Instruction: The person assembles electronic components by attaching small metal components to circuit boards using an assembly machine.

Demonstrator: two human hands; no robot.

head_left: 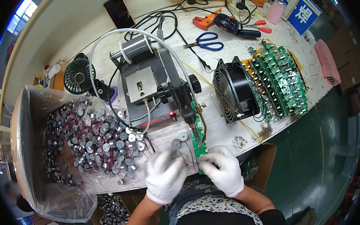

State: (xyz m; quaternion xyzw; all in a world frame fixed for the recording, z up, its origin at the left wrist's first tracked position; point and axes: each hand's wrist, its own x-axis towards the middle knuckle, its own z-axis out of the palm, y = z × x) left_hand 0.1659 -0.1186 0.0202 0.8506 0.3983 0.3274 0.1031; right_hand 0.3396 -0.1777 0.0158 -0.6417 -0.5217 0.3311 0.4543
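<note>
A narrow green circuit board strip (200, 152) lies lengthwise under the tip of a bench soldering machine (186, 106). My right hand (222, 169), in a white glove, has its fingers pinched together at the strip's near right edge; whatever is between them is hidden. To the left of the strip is my left hand (166, 175), also gloved, its fingers curled but smeared by motion. Just beyond it lie a round silver component (183, 136) and a greyer one (175, 143), with thin wires.
Loose round components with red wires (103, 142) heap up at left, beside a plastic-lined box (22, 134). A square black fan (235, 90) stands right of the machine, before stacked green boards (281, 79). Blue-handled scissors (206, 41), pliers (205, 21) and cables lie farther back.
</note>
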